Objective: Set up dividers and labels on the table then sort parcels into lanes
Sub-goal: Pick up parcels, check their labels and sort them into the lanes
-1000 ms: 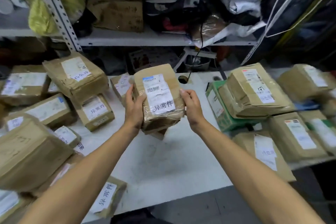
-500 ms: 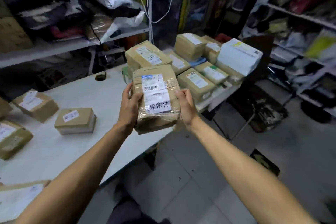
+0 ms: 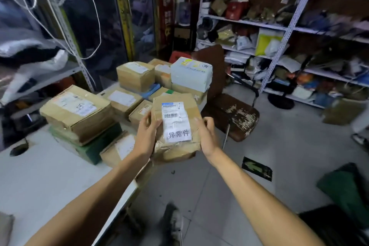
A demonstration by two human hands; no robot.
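Between both hands (image 3: pixel 146 138) (image 3: pixel 206 136), crumpled, seemingly film-wrapped cardboard parcel (image 3: pixel 175 126).

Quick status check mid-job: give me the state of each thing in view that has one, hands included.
Left hand: grips the held parcel's left edge.
Right hand: grips its right edge.
Held parcel: off the table, label facing up, wrapping crumpled.
Parcel pile: stacked at the table's end, sealed.
White box: on top of the pile, closed.
Chair: unoccupied, seat worn.
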